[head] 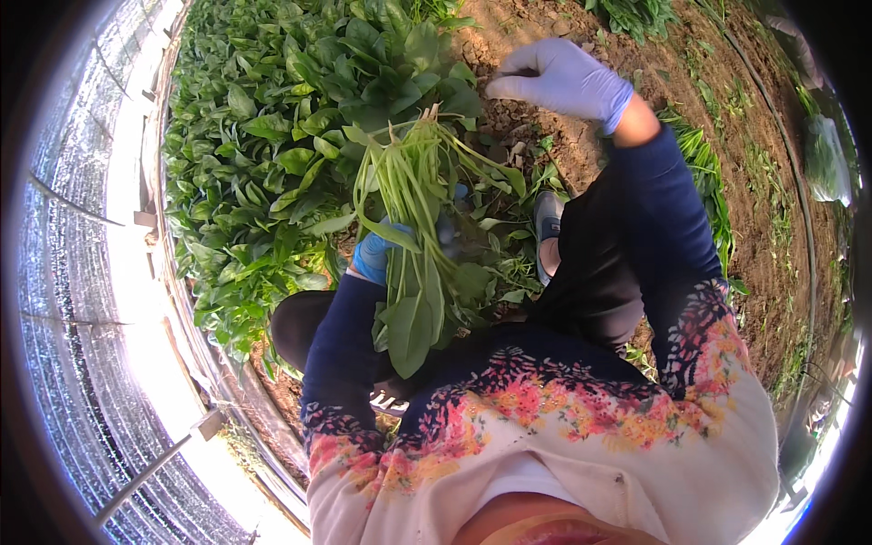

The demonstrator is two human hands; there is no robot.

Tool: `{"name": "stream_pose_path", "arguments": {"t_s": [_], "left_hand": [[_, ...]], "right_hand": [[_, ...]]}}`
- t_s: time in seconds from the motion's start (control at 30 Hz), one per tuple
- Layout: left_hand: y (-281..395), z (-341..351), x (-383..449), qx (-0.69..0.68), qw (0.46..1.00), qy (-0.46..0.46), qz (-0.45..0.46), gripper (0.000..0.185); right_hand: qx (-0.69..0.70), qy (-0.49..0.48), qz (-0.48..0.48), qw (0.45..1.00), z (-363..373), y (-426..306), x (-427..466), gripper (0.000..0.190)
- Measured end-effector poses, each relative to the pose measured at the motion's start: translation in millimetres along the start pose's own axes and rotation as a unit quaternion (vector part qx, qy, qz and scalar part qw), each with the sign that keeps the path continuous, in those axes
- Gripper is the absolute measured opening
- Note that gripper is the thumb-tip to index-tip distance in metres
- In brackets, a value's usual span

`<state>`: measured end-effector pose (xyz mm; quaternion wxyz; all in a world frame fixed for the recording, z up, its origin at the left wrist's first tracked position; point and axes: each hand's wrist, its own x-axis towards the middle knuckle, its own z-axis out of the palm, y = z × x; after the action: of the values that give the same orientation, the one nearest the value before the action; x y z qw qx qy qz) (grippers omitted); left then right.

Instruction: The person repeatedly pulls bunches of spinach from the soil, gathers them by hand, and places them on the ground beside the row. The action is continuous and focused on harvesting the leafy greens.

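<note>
My left hand (377, 253), in a blue glove, is closed around a bunch of leafy greens (409, 170), which look like spinach. The pale stems and cut root ends point away from me, and the broad leaves hang down towards my lap. Fingertips in blue show faintly behind the stems. My right hand (562, 82), in a pale violet glove, is raised over the soil to the right of the bunch. Its thumb and fingers are curved with a gap between them, and nothing shows in them. Dense leafy plants (272, 136) grow just beyond and left of the bunch.
Bare soil (763, 225) with scattered leaves runs along the right, crossed by a thin hose (793, 163). Piles of greens lie at the top right (633, 17) and beside my right arm (705, 184). A plastic-sheeted greenhouse wall (88, 272) curves along the left.
</note>
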<state>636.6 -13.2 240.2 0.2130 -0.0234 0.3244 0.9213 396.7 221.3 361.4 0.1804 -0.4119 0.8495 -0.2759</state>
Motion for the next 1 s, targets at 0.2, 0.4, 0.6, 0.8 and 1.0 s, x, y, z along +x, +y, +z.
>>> {"name": "stream_pose_path", "arguments": {"t_s": [0.2,0.4,0.6,0.8,1.0], "left_hand": [[5,16,4,-0.041,0.997,0.05,0.029,0.093],[5,14,7,-0.002,0.998,0.043,0.034,0.078],[5,16,11,0.006,0.999,0.044,0.004,0.086],[12,19,8,-0.069,0.995,0.013,0.068,0.097],[15,15,2,-0.029,0.993,-0.021,0.116,0.096]], "right_hand": [[0.097,0.081,-0.161,0.979,45,-35,-5,0.049],[0.066,0.187,-0.176,0.964,64,-46,3,0.04],[0.106,0.237,-0.266,0.928,72,-30,21,0.012],[0.182,0.324,-0.191,0.908,33,-19,18,0.013],[-0.121,0.554,-0.166,0.806,2,-9,5,0.012]]}}
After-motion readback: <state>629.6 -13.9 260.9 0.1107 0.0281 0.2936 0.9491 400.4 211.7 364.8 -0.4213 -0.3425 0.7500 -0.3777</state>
